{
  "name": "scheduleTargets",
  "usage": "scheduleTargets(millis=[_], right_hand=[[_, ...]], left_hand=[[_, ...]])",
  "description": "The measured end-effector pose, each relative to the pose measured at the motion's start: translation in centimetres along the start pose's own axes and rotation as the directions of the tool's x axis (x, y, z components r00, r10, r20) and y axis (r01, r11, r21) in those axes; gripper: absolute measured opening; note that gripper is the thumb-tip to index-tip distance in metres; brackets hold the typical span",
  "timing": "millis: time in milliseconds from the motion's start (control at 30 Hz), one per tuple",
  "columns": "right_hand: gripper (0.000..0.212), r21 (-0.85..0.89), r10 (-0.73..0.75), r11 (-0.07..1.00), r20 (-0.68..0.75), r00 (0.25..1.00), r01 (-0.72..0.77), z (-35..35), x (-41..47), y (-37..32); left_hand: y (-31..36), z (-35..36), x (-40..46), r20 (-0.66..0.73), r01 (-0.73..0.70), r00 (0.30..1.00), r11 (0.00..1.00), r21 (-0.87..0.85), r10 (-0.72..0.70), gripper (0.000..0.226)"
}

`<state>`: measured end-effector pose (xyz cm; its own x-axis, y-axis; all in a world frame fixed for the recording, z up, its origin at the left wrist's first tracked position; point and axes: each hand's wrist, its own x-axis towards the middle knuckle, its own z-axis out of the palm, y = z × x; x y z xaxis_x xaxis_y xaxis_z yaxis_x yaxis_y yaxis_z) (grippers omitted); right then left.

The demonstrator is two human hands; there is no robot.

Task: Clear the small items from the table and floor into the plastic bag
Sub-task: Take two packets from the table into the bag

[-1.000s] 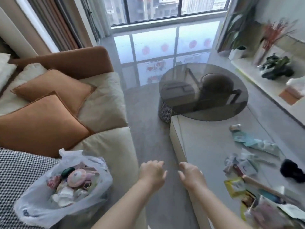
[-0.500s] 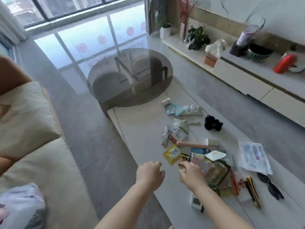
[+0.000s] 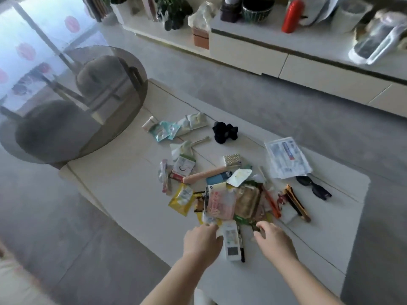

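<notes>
Both hands over packet heap [image 3: 233,201] on tabletop [image 3: 123,179]: left hand [image 3: 201,243], right hand [image 3: 274,239], grips curled, contents unclear. Risk: hasty grab scatters sachets floorward.

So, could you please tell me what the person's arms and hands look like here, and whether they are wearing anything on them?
Both forearms are bare as far as the bottom edge of the frame: no sleeves show. The left hand and right hand wear no gloves, and no watch, bracelet or ring is visible. The picture is too blurred to judge the fingernails.
</notes>
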<state>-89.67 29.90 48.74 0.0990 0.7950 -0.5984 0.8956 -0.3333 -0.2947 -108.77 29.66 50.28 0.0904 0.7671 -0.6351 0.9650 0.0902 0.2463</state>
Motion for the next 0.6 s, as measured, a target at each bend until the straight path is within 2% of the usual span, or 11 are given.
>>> scheduleTargets(millis=[167,300,400,533,600], right_hand=[[0.032,0.076,0.103,0.992,-0.002,0.995,-0.103,2.0,2.7,2.4],[0.035,0.19,0.138,0.973,-0.026,0.99,-0.13,3.6,6.5,2.8],[0.044,0.243,0.152,0.96,-0.024,0.988,-0.142,4.9,9.4,2.2],[0.065,0.256,0.253,0.938,-0.039,0.967,-0.235,6.8,13.1,1.4],[0.067,0.234,0.31,0.931,-0.093,0.946,-0.282,7.3,14.3,1.0]], left_hand=[[0.0,2.2,4.9,0.006,0.0,1.0,1.0,-0.029,0.001,0.035],[-0.5,3.6,10.0,-0.042,0.126,0.99,0.98,-0.157,-0.134,0.034],[-0.8,4.8,13.4,-0.04,0.225,0.969,0.942,-0.251,-0.242,0.035],[-1.1,6.4,16.8,-0.043,0.327,0.934,0.894,-0.307,-0.356,0.058],[-1.3,7.0,17.8,-0.054,0.363,0.915,0.875,-0.32,-0.399,0.072]])
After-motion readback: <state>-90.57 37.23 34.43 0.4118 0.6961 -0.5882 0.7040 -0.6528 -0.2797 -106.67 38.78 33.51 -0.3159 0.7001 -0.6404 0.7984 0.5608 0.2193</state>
